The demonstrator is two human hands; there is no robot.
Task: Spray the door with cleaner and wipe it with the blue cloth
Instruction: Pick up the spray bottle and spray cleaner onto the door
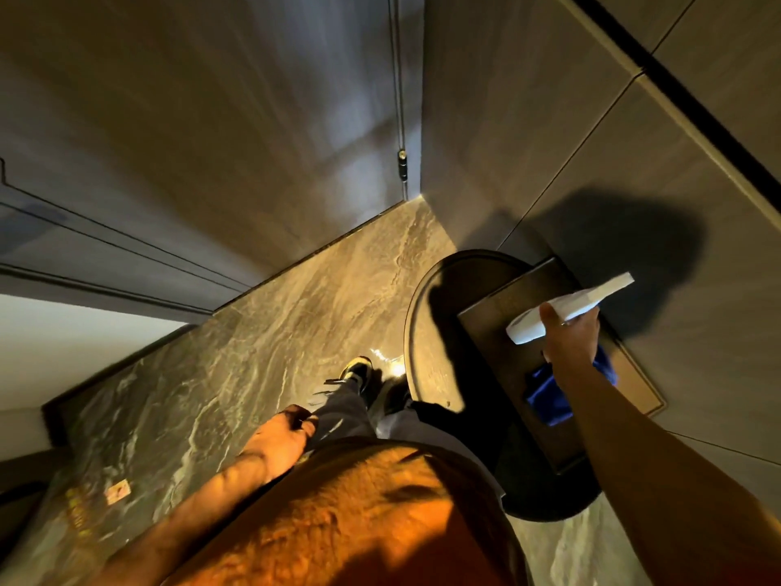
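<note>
- Marble-patterned floor tile (296,315), glossy and veined, is seen below both hands, running up to the foot of the door.
- A dark wood-grain door (203,120) is seen well ahead of the left hand, with a hinge (402,164) at its right edge; it is touched by neither hand.
- A grey panelled wall (528,120) is met at the corner just beyond the hinge and is seen behind the right hand, where a shadow is cast.
- A dark oval side table (427,315) stands under the right hand, between the person and the wall, with a dark rectangular tray (498,332) on top.
- The blue cloth (549,399) lies crumpled on the tray, just beneath the right wrist and partly hidden by the forearm.
- The white spray bottle (570,306) is gripped by the right hand (570,336), fingers wrapped around it, nozzle pointed away toward the wall.
- The left hand (283,437) is held loosely curled at the thigh, beside the dark trousers, with nothing in it.
- An orange shirt (359,522) and one shoe (357,372) are seen between the arms.
</note>
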